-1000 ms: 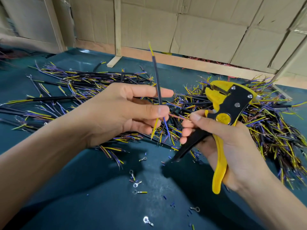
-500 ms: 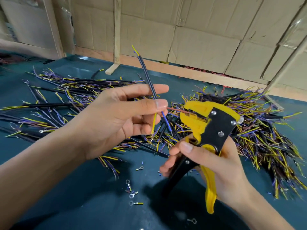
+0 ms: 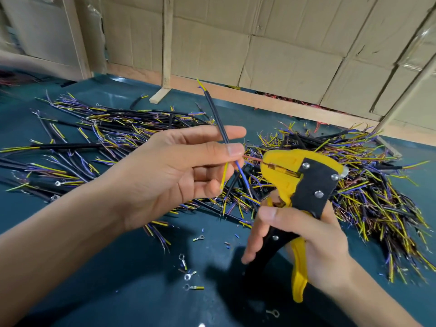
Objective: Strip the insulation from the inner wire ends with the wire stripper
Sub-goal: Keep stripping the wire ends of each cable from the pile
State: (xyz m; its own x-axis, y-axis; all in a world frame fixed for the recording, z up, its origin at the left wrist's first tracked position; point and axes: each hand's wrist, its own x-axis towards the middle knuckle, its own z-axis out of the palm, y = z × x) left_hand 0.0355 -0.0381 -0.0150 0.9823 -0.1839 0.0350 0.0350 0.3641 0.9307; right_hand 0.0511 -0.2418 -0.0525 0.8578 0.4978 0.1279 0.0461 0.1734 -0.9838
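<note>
On the teal desk strewn with cut wires, our left hand pinches the black cable; its red inner wire enters the wire stripper beside those fingers. Our right hand grips the handles; next we squeeze.

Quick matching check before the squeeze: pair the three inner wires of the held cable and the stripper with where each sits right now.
Column one:
1. thin pink inner wire
2. thin yellow inner wire
3. thin blue inner wire
4. yellow-and-black wire stripper

Column two:
A. gripped by the right hand
B. reaching into the stripper's head
C. hanging beside the left hand palm
D. slanting down toward the pile

Pairs: 1-B, 2-C, 3-D, 4-A.
</note>
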